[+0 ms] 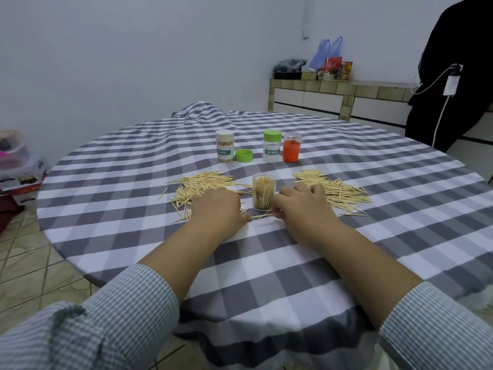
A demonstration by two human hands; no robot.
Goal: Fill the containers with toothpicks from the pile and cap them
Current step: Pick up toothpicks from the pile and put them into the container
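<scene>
- While both hands work at the cup (263, 193), note where things lie: clear, open, part full of upright picks, mid-table between two piles.
- Left hand (217, 209): down on the near edge of the left pile (198, 188), fingers curled under, seemingly pinching loose picks; exact hold hidden.
- Right hand (300, 206): just beside the cup's right wall, fingers bent toward its base and the stray picks (262, 216) lying there; cannot tell whether clamped on anything.
- Right pile (333, 192): spread flat past the right hand.
- Farther back: jar (225, 146) full and uncapped, green cap (243, 155) beside it, capped jar (272, 146), orange cup (291, 147).
- Handling, as a judgement: picks light, stiff, sharp-tipped, apt to roll and scatter; best gathered parallel in a small bunch, pinched at mid-length.
- Cup light and tippy; best steadied low on its wall while feeding picks in tips down.
</scene>
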